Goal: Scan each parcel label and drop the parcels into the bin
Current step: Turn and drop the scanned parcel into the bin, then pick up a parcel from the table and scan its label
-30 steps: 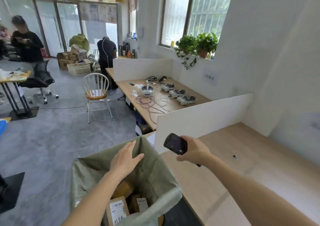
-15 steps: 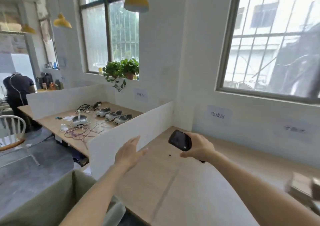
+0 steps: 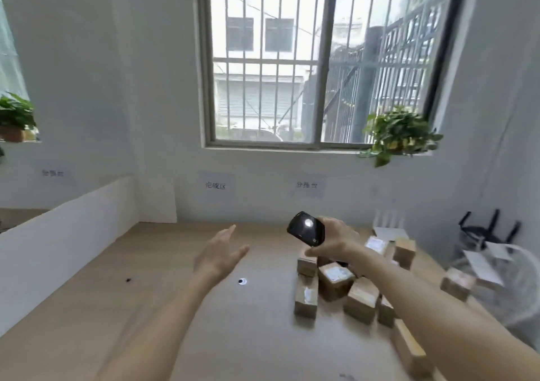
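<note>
Head view: a person stands at a pale wooden table set against a white wall with a barred window. The left hand hovers above the bare middle of the table, fingers straight and slightly spread, holding nothing. The right hand is raised above the parcels, its fingers curled round a black handheld scanner whose lit window faces the camera.

The parcels are small brown cardboard boxes heaped loosely on the right side of the table, just below and beside the right hand; several carry white labels, some facing up, others turned sideways. They look light and stiff, with taped, possibly slick faces, so each could probably be taken in one hand across two opposite sides, label kept clear. The boxes lean on one another, so lifting one may shift its neighbours.

The bin is not in view. A low white divider borders the table's left side. A potted plant sits on the windowsill, and paper signs hang on the wall. A white wire fan with loose papers stands at the right edge, near the outermost box.
</note>
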